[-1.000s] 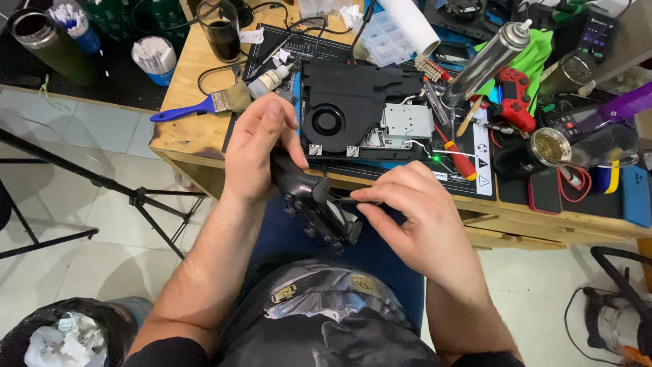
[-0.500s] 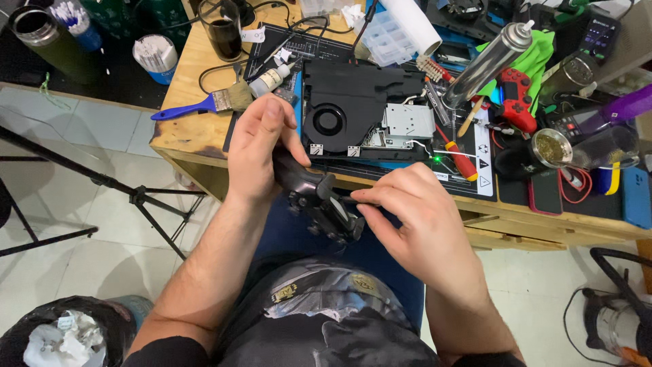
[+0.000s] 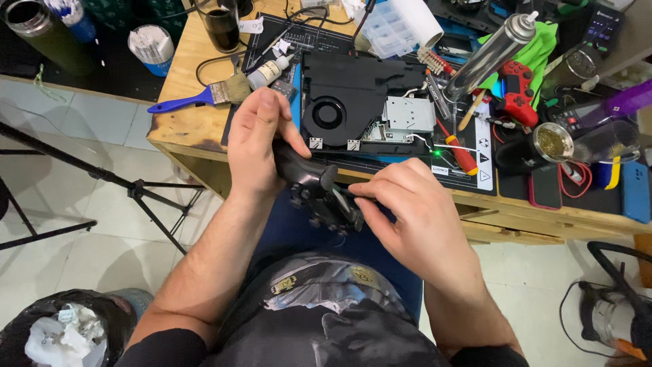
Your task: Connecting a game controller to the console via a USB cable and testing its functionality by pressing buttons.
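A black game controller (image 3: 318, 194) is held over the lap, just in front of the near edge of the wooden workbench (image 3: 187, 88), with its button face turned up. One grip of it is enclosed by the left hand (image 3: 257, 139), fingers curled fully round and thumb laid along the side. The opposite end is pinched by the right hand (image 3: 414, 214), fingertips closed on the body near the buttons; how much is grasped beneath the palm cannot be told. Just beyond, on a dark mat, an opened black console (image 3: 363, 102) with an exposed round fan is seen. A blue-handled brush (image 3: 200, 96) lies to the left of it, a red-handled screwdriver (image 3: 462, 155) and a red controller (image 3: 517, 81) to the right. A silver spray can (image 3: 492, 54) lies tilted above.
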